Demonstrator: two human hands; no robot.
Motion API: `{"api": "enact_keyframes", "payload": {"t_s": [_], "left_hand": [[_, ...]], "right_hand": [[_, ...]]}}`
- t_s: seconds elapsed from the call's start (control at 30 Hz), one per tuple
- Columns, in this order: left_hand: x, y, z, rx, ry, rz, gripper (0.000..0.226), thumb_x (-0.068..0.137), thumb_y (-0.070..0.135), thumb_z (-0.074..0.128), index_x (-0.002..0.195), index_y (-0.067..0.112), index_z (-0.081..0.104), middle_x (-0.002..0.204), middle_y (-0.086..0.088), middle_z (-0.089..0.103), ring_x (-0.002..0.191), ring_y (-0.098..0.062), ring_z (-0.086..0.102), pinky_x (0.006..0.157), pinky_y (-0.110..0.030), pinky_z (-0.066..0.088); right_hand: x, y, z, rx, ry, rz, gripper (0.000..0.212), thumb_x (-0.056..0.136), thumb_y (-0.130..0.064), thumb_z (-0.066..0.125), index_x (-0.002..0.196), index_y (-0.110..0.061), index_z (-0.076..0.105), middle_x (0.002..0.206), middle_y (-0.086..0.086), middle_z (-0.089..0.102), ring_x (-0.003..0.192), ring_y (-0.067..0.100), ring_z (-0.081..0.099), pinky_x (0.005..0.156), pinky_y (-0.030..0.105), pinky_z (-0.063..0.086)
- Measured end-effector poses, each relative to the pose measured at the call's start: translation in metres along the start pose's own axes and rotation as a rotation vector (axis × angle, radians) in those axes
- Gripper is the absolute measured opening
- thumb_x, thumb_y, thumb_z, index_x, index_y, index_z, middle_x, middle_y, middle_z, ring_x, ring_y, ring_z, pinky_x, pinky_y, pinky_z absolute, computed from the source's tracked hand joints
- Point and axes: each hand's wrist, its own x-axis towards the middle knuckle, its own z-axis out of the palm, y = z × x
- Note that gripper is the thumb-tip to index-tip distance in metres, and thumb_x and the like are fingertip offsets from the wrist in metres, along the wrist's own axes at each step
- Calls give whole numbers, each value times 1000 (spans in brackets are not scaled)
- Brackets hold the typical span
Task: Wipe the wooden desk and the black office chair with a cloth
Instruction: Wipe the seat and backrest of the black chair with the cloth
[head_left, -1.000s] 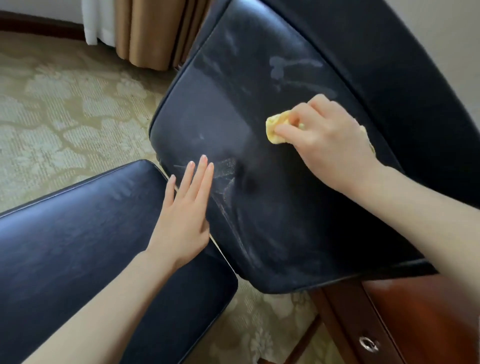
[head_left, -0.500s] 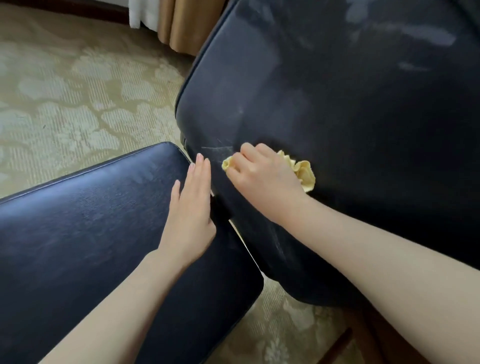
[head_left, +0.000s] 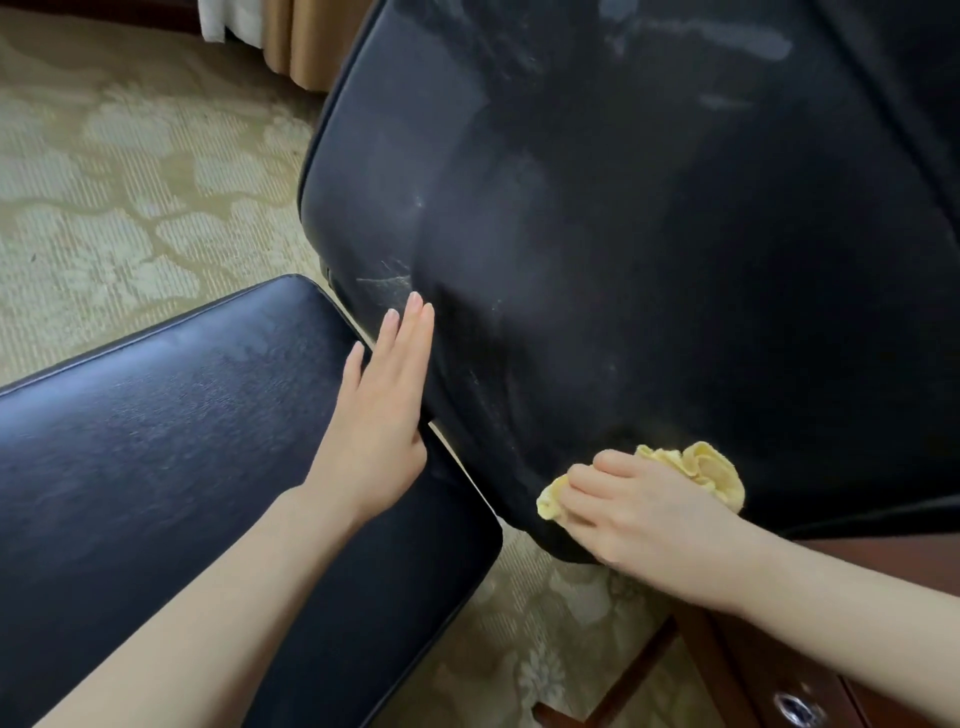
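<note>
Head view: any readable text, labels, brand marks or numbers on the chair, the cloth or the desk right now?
None can be read.
Black chair back: only pale smears and scuff marks, no label or logo.
Chair seat: plain.
Yellow cloth, gripped by the right hand: no print or tag visible.
Wooden desk: a round metal fitting on the drawer front, no marking legible.
Left hand rests flat on the chair back.

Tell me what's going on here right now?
A person is wiping the black office chair. The right hand grips a crumpled yellow cloth against the lower edge of the chair's back, while the left hand rests flat, fingers straight, against the same surface. Pale smears show higher up. The wooden desk sits below.
</note>
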Motion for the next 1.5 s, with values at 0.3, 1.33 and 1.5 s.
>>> {"api": "enact_keyframes", "payload": {"t_s": [0.3, 1.33, 1.5], "left_hand": [[6, 12, -16, -10, 52, 21, 102, 66, -19, 36, 150, 14, -10, 154, 9, -20, 144, -9, -15, 113, -23, -12], [-2, 51, 16, 216, -88, 351, 103, 66, -16, 40, 147, 18, -14, 157, -2, -17, 145, -17, -15, 116, -35, -5], [7, 50, 15, 310, -146, 355, 104, 67, -11, 39, 141, 20, -27, 150, 0, -30, 139, -15, -25, 115, -35, -4]], "right_hand": [[2, 101, -70, -164, 427, 427, 28, 73, 17, 56, 78, -7, 69, 75, 9, 62, 67, 29, 58, 56, 35, 42], [-29, -30, 27, 1, 352, 407, 25, 84, 3, 57, 70, -15, 68, 65, -3, 53, 60, 15, 49, 56, 26, 42], [-70, 7, -3, -73, 587, 627, 14, 88, 1, 64, 88, -8, 75, 75, 4, 67, 64, 23, 59, 56, 34, 48]]}}
